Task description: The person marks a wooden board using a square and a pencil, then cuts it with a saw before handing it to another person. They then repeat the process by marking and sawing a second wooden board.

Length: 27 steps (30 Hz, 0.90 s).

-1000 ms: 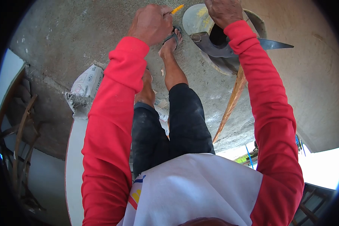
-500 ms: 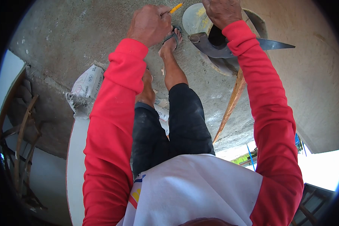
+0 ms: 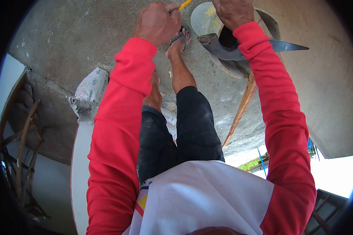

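My left hand (image 3: 157,24) is closed round a slim yellow pencil-like stick (image 3: 185,4), whose end pokes out past the thumb and is cut by the top edge. My right hand (image 3: 235,13) is at the top edge with its fingers curled; the fingertips are out of frame, and whatever they hold is hidden. Below the right hand stands a pale round bucket (image 3: 202,21) with yellow marks and a dark opening. Across it lies a curved dark-handled tool with a pointed metal blade (image 3: 288,46), its middle partly covered by my right wrist.
A torn printed sack (image 3: 91,88) lies on the concrete floor (image 3: 82,43) at left, beside a white panel (image 3: 80,176). Bent wooden pieces (image 3: 25,129) stand at far left. A reddish wood strip (image 3: 241,107) leans below the bucket, near a broad brown board (image 3: 317,78).
My left hand has shifted slightly up and to the right with the yellow stick. The right hand has barely moved, and the bucket and tool look the same.
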Tool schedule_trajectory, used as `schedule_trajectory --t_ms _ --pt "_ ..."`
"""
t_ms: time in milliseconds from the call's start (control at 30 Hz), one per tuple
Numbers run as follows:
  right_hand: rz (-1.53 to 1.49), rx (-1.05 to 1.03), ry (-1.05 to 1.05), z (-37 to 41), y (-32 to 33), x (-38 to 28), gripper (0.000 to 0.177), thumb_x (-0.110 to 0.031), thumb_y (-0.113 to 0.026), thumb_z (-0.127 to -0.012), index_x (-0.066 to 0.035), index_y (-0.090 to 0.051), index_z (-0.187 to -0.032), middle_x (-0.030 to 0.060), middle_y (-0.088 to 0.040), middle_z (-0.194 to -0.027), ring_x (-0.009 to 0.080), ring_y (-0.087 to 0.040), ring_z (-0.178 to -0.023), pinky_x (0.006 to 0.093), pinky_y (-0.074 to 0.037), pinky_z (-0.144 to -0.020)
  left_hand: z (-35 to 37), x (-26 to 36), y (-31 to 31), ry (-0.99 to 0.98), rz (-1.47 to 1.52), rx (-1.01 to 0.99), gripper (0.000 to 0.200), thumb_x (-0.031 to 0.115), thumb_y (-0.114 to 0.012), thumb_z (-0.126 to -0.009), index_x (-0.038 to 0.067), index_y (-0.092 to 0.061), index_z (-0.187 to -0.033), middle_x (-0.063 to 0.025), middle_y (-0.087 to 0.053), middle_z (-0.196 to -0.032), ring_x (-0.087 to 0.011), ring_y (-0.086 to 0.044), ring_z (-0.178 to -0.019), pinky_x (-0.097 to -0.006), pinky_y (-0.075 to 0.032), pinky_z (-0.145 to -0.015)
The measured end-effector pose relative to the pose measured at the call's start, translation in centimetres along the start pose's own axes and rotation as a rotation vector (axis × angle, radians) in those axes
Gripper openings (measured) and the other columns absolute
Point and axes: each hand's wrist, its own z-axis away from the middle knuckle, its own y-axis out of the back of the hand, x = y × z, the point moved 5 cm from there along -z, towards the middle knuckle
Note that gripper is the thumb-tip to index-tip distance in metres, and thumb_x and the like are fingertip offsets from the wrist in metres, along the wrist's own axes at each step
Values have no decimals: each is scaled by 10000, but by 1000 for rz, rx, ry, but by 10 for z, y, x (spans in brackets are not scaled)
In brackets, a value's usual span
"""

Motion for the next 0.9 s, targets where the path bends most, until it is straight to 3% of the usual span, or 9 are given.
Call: schedule_trajectory --t_ms 100,167,233,400,600,700,767,833,900 --pt "1 -1 -1 0 0 -1 289 -153 -682 -842 -55 -507 -1050 188 -578 -1061 370 -607 -949 441 -502 -772 -2 -9 -9 -85 -4 19 307 260 -570 -933 91 -706 -1151 -105 -664 -700 -232 -607 -579 -366 -514 -642" --pt "0 -3 1 0 0 -1 289 -153 -682 -842 -55 -507 -1050 187 -580 -1057 369 -608 -946 441 -502 -770 0 4 -12 -476 -341 173 285 192 -593 -903 12 -674 -1109 -134 -650 -738 -217 -591 -601 -346 -482 -591" --pt "2 -1 0 0 1 -1 288 -153 -682 -843 -55 -507 -1050 187 -581 -1054 369 -609 -943 440 -503 -767 -1 3 -15 -496 -342 226 265 149 -588 -889 -20 -668 -1076 -151 -652 -771 -219 -597 -622 -344 -470 -564" --pt "0 3 -1 0 1 -2 287 -152 -682 -844 -54 -507 -1050 186 -584 -1045 368 -612 -937 439 -505 -761 -30 14 -11 287 262 -23 234 144 -547 -886 33 -723 -992 -113 -678 -777 -221 -627 -639 -361 -461 -536" --pt "0 10 0 1 0 -3 286 -152 -681 -846 -54 -506 -1049 184 -587 -1035 367 -615 -929 438 -507 -753 -56 5 -23 47 415 -114 266 178 -586 -907 9 -715 -1068 -16 -640 -754 -104 -525 -563 -265 -410 -501" --pt "-5 21 -5 0 1 -3 285 -151 -681 -846 -54 -506 -1049 184 -589 -1030 366 -617 -925 438 -508 -750 -25 29 13 205 844 -140 287 181 -578 -918 3 -692 -1112 -15 -609 -748 -79 -497 -576 -250 -421 -518" --pt "-10 28 -11 0 1 -4 285 -151 -681 -847 -54 -506 -1049 183 -590 -1027 366 -618 -922 437 -508 -747 2 35 43 197 1001 -103 234 194 -617 -918 97 -722 -1103 -17 -616 -716 -83 -535 -643 -264 -445 -547" --pt "-8 35 -18 1 2 -4 284 -151 -681 -847 -54 -506 -1049 183 -592 -1023 365 -619 -919 437 -509 -745 28 24 67 26 1250 -109 329 230 -518 -994 71 -612 -1266 -43 -642 -771 -160 -525 -630 -360 -470 -678" --pt "-8 46 -31 1 5 -4 284 -151 -681 -848 -54 -506 -1049 182 -593 -1020 365 -620 -917 437 -509 -742 63 53 103 -203 1482 -57 315 230 -483 -1031 82 -542 -1303 13 -578 -884 -109 -441 -737 -345 -417 -728"
